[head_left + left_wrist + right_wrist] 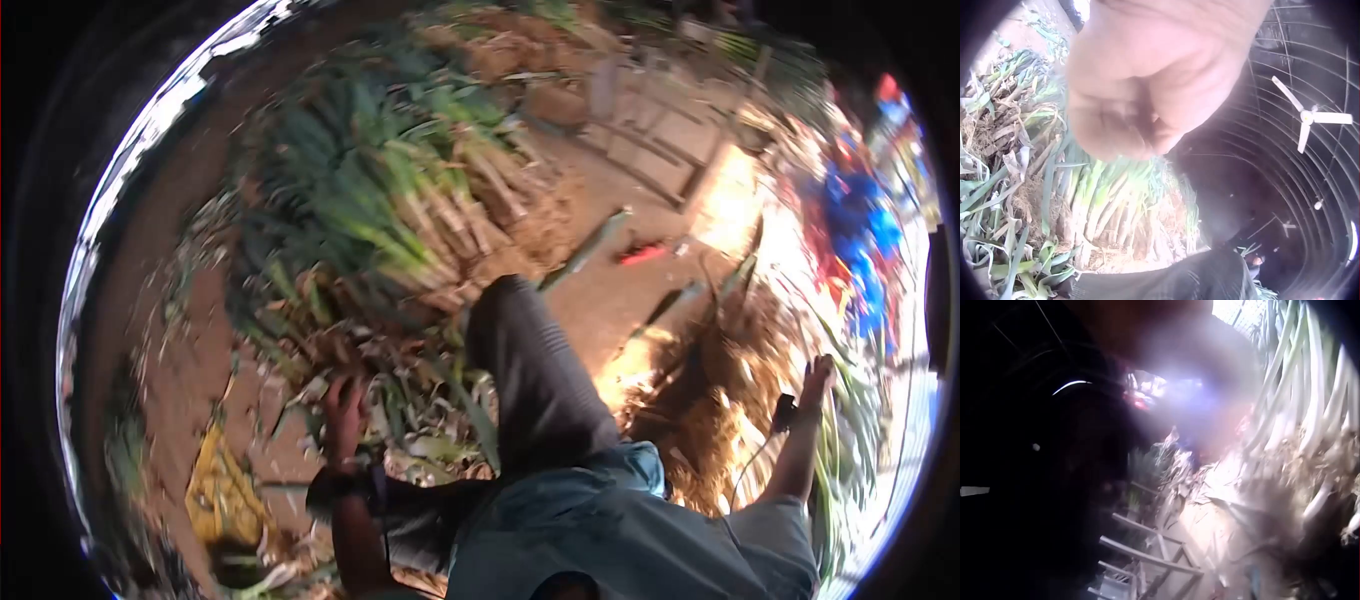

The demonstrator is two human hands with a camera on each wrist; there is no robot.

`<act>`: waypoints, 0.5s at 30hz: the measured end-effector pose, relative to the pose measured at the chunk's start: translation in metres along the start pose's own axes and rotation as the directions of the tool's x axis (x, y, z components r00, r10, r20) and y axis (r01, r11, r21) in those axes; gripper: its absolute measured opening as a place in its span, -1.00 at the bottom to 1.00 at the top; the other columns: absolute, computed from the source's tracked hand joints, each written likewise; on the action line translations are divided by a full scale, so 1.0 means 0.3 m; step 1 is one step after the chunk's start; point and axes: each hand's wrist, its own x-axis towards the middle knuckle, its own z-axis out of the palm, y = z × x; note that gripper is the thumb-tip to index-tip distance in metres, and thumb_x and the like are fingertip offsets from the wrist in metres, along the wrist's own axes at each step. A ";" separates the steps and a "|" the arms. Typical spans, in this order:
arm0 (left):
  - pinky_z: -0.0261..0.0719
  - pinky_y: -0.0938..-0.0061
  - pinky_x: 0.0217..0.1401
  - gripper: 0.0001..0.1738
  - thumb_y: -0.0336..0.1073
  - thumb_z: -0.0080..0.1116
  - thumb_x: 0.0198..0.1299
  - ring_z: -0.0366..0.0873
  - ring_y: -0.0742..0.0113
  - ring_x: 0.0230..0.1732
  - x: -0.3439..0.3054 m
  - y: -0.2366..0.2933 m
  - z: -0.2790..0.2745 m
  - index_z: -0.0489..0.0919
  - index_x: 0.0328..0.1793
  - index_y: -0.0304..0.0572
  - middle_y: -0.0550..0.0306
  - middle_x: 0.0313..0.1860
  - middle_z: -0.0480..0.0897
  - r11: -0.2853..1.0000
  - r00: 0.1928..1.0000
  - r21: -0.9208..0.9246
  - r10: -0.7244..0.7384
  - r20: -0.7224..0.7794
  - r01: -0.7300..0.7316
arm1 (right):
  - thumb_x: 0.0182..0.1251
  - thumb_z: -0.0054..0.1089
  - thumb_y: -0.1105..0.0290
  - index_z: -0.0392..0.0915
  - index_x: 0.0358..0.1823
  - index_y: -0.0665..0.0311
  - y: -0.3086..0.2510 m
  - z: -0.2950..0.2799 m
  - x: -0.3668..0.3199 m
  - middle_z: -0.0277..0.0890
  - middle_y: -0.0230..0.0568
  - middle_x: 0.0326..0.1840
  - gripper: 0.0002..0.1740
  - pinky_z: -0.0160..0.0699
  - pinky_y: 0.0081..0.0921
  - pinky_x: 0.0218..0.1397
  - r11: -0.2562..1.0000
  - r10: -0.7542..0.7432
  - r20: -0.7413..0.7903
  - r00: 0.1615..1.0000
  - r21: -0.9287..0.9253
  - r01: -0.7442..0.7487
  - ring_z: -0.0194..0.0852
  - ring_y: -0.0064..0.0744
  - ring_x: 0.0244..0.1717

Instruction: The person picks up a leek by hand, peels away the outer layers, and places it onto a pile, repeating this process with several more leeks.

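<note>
Here, my left hand [345, 410] curls loosely, empty, near leek leaves [402, 398]; beside my right hand [818, 380], grip indiscernible, are leeks [1315, 381].

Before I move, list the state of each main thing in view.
Piled leeks: heaped, leaves on
Right-side leeks: roots attached
Left grip: fingers loosely curled, nothing visibly held
Right grip: beside those leeks, hold unclear
Red item: on the ground, blurred
Knee: bent
Ceiling fan: blades distinct, motion untellable
</note>
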 end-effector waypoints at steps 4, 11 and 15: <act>0.51 0.57 -0.51 -0.63 -0.08 0.12 0.13 0.50 0.49 -0.53 0.094 -0.128 -0.219 0.54 -0.07 -0.18 0.24 -0.42 0.54 0.977 0.960 -0.163 -0.173 -0.218 0.139 | 0.36 -0.11 0.27 0.25 0.26 0.14 0.076 1.269 -0.241 0.41 -0.29 0.12 -0.56 0.47 -0.36 0.14 0.952 0.281 0.430 0.858 -0.010 -0.306 0.37 -0.37 0.16; 0.54 0.50 -0.54 -0.73 -0.25 0.10 0.09 0.53 0.40 -0.53 0.254 -0.545 -0.423 0.57 -0.10 -0.16 0.20 -0.40 0.58 0.825 0.805 -0.439 -0.508 -0.305 0.355 | 0.28 0.05 0.34 0.43 0.05 0.20 -0.014 2.191 -1.717 0.44 -0.30 -0.02 -0.69 0.42 -0.41 0.01 0.727 0.265 0.963 -0.036 -0.225 -0.649 0.40 -0.41 -0.09; 0.57 0.33 -0.45 -0.68 -0.21 0.13 0.04 0.59 0.15 -0.42 0.488 -0.977 -0.456 0.56 -0.10 -0.20 0.06 -0.39 0.61 0.935 0.851 -0.247 -0.338 -0.402 0.255 | 0.25 0.10 0.38 0.42 0.02 0.24 0.162 2.203 -2.076 0.47 -0.32 -0.21 -0.69 0.49 -0.46 -0.11 0.635 0.454 0.853 -0.256 -0.512 -0.579 0.47 -0.47 -0.27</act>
